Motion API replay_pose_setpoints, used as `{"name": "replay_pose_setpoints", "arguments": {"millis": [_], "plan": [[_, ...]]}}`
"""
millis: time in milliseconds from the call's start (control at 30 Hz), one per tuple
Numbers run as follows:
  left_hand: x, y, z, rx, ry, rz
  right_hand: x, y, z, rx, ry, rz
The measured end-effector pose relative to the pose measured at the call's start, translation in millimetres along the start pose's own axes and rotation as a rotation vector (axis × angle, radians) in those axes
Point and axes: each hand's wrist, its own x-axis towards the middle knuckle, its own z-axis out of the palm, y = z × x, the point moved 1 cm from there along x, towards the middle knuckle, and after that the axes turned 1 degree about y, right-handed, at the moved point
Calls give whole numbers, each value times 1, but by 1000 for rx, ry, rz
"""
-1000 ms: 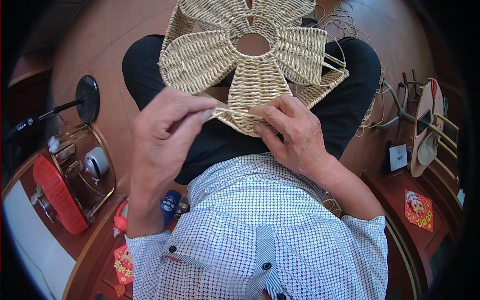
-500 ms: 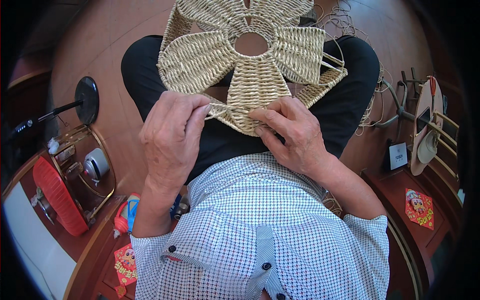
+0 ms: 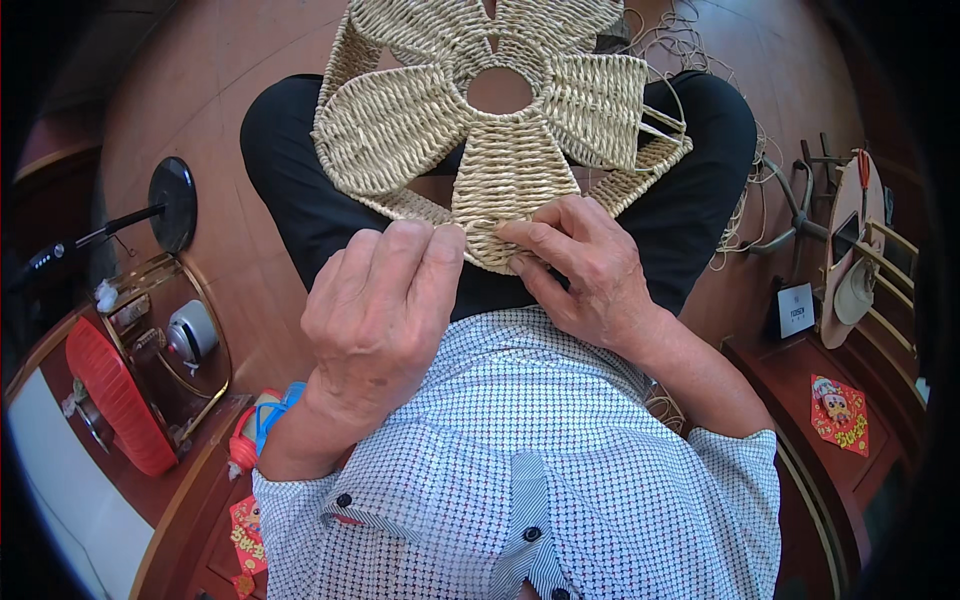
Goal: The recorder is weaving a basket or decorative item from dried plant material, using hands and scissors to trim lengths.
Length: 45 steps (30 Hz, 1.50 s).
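Straw basket (image 3: 512, 160) rests over black trousers (image 3: 280, 150). The right hand (image 3: 590, 265) pinches its near edge; whether the curled left hand (image 3: 382, 298) holds anything, I cannot tell.

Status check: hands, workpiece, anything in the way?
Right hand pinching woven flower piece at nearest petal's tip. Left hand curled by that petal's left edge, fingertip grip hidden. Loose cord beyond right knee, away from both hands.
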Motion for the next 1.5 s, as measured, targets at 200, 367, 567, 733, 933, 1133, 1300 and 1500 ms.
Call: {"name": "replay_pose_setpoints", "arguments": {"millis": [200,367,567,733,933,1133,1300,1500], "plan": [[3,9,-1,0,1,27,-1,-1,-1,4,-12,2],[4,-2,13,-106,-14,-41,2,-4,-5,24,-23,13],[-7,-13,39,-603,-94,-541,5,-12,-35,81,27,343],[-9,-12,41,-568,-79,-525,14,-13,-61,310,-85,555],[-9,-10,43,-487,-36,-444,19,-17,-80,519,-147,772],[-11,-10,43,-447,-21,-415,26,-11,-87,566,-152,877],[-12,-9,44,-424,-31,-402,22,-17,-75,553,-238,872],[-12,-9,45,-434,-14,-390,55,19,-52,924,-425,1120]]}}
